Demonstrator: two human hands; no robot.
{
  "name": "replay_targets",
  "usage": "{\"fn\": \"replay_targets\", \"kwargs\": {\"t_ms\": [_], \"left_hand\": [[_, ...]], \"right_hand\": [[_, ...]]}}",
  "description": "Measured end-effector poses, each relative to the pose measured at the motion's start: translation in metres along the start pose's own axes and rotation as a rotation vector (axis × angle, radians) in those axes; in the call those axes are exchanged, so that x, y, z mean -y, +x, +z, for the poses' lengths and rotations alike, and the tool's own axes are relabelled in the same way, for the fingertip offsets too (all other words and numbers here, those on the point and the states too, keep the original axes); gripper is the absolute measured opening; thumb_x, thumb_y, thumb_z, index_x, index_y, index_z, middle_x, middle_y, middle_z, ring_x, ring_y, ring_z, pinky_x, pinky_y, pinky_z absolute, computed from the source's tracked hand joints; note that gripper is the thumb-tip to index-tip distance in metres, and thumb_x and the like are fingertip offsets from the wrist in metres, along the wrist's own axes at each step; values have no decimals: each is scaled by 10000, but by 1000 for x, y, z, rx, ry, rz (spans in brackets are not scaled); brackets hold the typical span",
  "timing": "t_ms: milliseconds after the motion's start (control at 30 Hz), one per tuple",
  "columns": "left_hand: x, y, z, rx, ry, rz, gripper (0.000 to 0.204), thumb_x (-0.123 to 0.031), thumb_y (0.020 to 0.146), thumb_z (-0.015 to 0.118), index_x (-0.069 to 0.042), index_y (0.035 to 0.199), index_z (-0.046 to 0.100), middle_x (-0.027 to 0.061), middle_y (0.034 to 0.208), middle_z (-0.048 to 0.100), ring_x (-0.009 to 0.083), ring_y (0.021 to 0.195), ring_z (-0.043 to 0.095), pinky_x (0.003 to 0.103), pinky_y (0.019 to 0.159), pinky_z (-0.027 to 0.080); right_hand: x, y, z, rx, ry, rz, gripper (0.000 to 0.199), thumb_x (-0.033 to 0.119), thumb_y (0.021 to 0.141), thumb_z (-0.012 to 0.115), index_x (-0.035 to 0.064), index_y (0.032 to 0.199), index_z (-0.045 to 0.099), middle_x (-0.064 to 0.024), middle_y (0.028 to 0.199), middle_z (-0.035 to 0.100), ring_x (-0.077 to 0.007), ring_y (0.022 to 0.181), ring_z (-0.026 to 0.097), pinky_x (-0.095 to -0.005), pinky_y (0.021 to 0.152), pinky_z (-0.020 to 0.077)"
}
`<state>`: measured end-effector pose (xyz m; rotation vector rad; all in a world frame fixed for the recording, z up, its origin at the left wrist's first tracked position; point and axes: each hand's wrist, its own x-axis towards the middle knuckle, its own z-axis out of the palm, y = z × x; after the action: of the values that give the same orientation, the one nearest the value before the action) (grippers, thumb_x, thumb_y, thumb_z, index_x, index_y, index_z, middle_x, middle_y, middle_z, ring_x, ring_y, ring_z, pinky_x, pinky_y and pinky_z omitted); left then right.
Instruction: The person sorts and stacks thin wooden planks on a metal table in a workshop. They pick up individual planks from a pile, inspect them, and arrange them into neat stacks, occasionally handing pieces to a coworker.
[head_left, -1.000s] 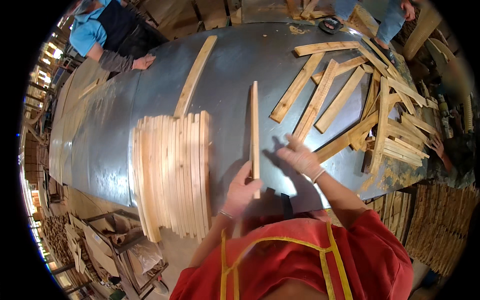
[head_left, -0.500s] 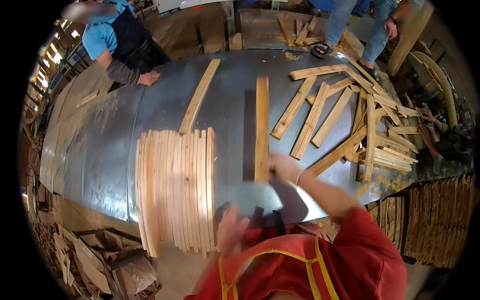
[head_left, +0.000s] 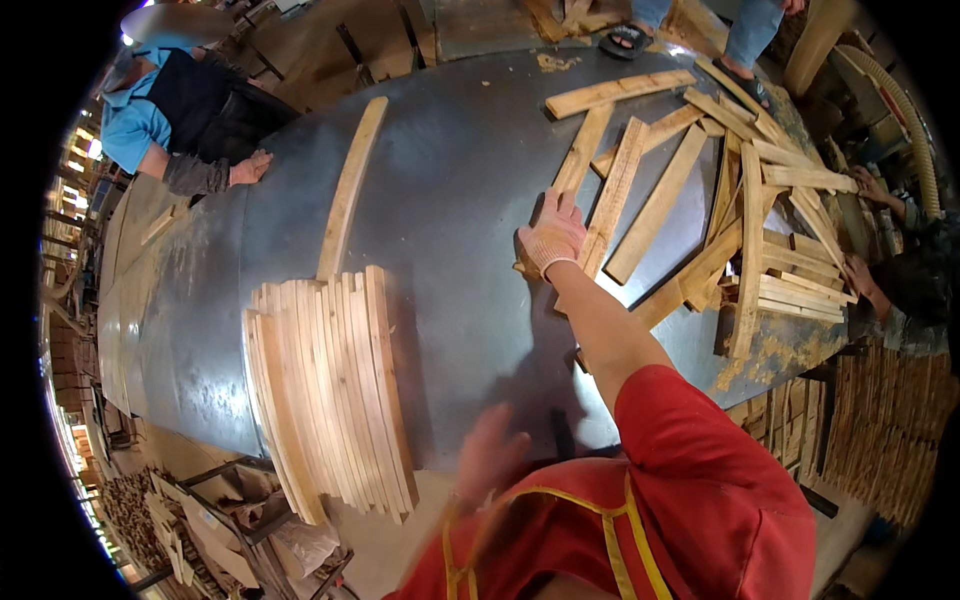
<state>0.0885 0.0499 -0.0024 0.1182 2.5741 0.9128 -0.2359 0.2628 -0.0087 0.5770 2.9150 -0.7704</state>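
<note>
My right hand (head_left: 553, 238), in a pale glove, reaches out over the metal table (head_left: 450, 200) and grips the near end of a wooden board (head_left: 583, 150). The board's lower end is partly hidden under the palm. Close to my body, my left hand (head_left: 490, 448) is blurred, with fingers apart and nothing in it. Left of it, a row of boards (head_left: 335, 390) stands on edge, packed side by side and overhanging the table's near edge. One lone board (head_left: 352, 190) lies beyond the row, its near end against it.
Loose boards (head_left: 660, 205) lie scattered at the right, with a small stack (head_left: 800, 300) among sawdust. A person in blue (head_left: 190, 110) rests a hand on the far left edge. Another person's hands (head_left: 865, 280) are at the right end. Sandalled feet (head_left: 627, 40) show at the far side.
The board my right hand held is out of that hand, which has moved farther out to another board. My left hand has shifted right, away from the row. The view has turned slightly.
</note>
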Motion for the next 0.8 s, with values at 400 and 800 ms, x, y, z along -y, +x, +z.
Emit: {"fn": "replay_targets", "kwargs": {"t_ms": [400,800], "left_hand": [[-38,70,-33,303,-1218,-387,453,-221,1009,695,0,1398,627,77,1190,684,158,1030,682,291,819,572],[29,-64,-33,-280,-426,-193,439,-219,959,698,-24,1348,642,112,1086,718,269,865,708,401,758,568]], "right_hand": [[-128,-56,-53,-198,248,-163,767,372,868,725,30,1519,506,-195,1326,625,-347,1252,610,-426,1086,479],[-84,-135,-5,48,360,-10,842,57,780,673,60,1580,411,-228,1352,610,-400,1199,637,-460,1016,537]]}}
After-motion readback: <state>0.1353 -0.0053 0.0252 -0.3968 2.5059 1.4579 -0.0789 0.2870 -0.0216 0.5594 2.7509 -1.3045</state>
